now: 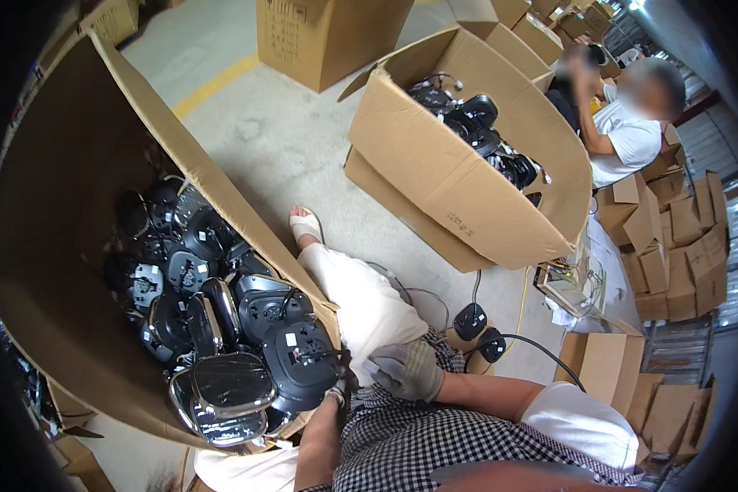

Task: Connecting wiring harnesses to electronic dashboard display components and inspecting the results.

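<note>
My right hand [414, 371], in a grey-white knit glove, is in front of my checked apron with its fingers curled in. What it holds, if anything, does not show. My left hand [337, 395], also gloved, sits at the edge of the big carton, beside a black oval housing [297, 361] with a short black cable. Its fingers are mostly hidden, and whether they grip the housing or cable is unclear. Next to that housing lies a glossy black part with a chrome rim [234, 384], atop a heap of similar black housings [190, 266] inside the carton.
The tall open carton [152, 123] stands at my left. Ahead to the right, another open carton [443, 197] holds black wired parts. Two small black pieces [470, 321] with cables lie by my right arm. A seated person [627, 135] in white is beyond, near stacked boxes [681, 254].
</note>
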Demonstrator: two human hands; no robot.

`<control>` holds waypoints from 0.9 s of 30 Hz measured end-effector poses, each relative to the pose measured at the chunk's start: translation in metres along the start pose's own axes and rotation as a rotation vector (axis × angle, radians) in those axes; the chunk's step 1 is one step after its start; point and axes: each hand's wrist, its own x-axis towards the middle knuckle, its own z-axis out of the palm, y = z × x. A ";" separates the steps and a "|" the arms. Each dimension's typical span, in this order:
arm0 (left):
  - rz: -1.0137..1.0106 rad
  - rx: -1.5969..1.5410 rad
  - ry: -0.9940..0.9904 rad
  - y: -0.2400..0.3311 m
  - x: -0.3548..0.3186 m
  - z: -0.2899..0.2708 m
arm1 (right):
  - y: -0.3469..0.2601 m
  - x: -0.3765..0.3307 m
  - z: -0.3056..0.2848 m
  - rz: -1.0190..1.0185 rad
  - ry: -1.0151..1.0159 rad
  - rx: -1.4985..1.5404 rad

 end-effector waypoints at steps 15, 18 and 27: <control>0.207 -0.746 0.908 -0.001 -0.222 -0.026 | -0.009 -0.022 -0.004 0.097 0.136 0.240; 0.411 -1.226 1.288 0.043 -0.245 -0.092 | -0.004 -0.024 0.013 0.134 0.179 0.374; 0.847 -1.049 1.769 -0.001 -0.213 -0.111 | -0.041 -0.003 -0.010 0.450 0.052 0.801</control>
